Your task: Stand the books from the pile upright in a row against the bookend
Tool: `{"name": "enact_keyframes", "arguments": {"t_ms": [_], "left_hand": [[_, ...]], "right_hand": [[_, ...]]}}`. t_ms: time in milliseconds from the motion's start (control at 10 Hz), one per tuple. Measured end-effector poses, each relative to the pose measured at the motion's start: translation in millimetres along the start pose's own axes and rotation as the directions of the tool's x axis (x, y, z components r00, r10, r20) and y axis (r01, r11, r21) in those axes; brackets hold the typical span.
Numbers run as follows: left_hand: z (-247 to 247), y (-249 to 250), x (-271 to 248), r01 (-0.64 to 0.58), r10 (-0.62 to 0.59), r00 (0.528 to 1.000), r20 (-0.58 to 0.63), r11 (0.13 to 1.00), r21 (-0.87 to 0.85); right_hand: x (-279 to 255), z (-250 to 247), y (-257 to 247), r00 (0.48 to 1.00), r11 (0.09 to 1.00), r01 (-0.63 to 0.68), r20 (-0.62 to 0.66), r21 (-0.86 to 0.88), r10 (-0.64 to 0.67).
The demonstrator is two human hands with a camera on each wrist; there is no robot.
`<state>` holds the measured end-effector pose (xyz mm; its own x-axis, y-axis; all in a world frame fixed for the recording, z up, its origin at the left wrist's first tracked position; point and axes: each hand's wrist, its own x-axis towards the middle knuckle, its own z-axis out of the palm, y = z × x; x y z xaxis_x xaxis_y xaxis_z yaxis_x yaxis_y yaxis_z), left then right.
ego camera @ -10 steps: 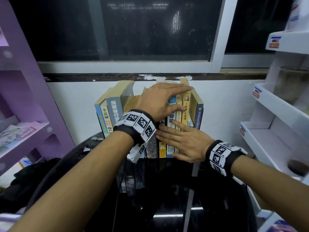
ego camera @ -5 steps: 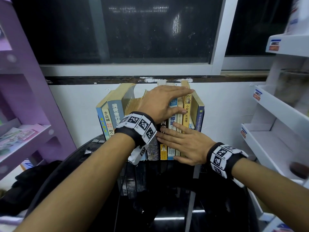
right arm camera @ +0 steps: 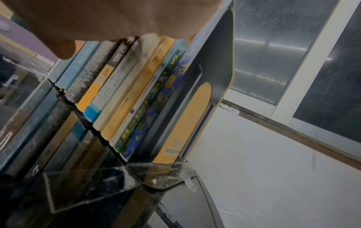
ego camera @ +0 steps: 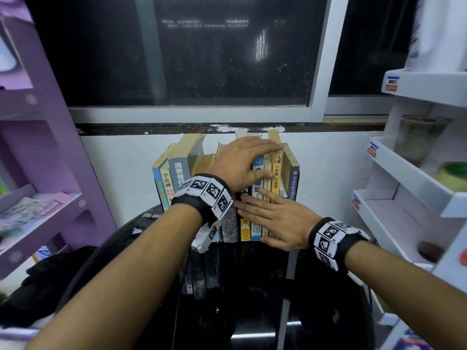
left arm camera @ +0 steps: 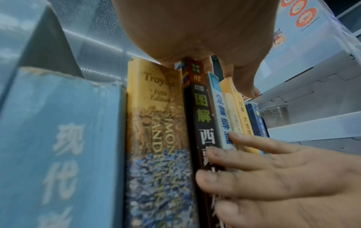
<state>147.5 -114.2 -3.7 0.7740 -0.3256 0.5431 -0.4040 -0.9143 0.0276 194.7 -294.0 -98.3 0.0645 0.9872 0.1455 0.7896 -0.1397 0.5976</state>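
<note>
A row of upright books (ego camera: 276,178) stands on the black glass table (ego camera: 252,311) against the white wall. Its right end meets a black bookend (right arm camera: 215,69), beside a dark blue book (ego camera: 293,178). My left hand (ego camera: 255,160) lies flat across the tops of the middle books, fingers straight and pointing right. My right hand (ego camera: 262,218) presses flat against the lower spines, fingers spread. In the left wrist view the right fingers (left arm camera: 254,169) touch a dark brown spine (left arm camera: 203,123) and its neighbours. Thick books at the left end (ego camera: 174,178) lean slightly.
A purple shelf unit (ego camera: 38,198) stands close on the left and a white shelf unit (ego camera: 404,185) close on the right. A window sill runs just above the books. A dark bag (ego camera: 50,274) lies low on the left.
Both hands keep their places on the books. The head view has shifted a little, so the row sits slightly lower in the picture.
</note>
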Motion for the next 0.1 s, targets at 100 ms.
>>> {"name": "enact_keyframes", "arguments": {"t_ms": [100], "left_hand": [[-4.8,5.6,-11.9,0.008,-0.008,1.0,-0.02,1.0,-0.01]], "right_hand": [[-2.9,-7.7,-4.3,0.999,1.0,-0.019,-0.036,0.0,0.019]]}}
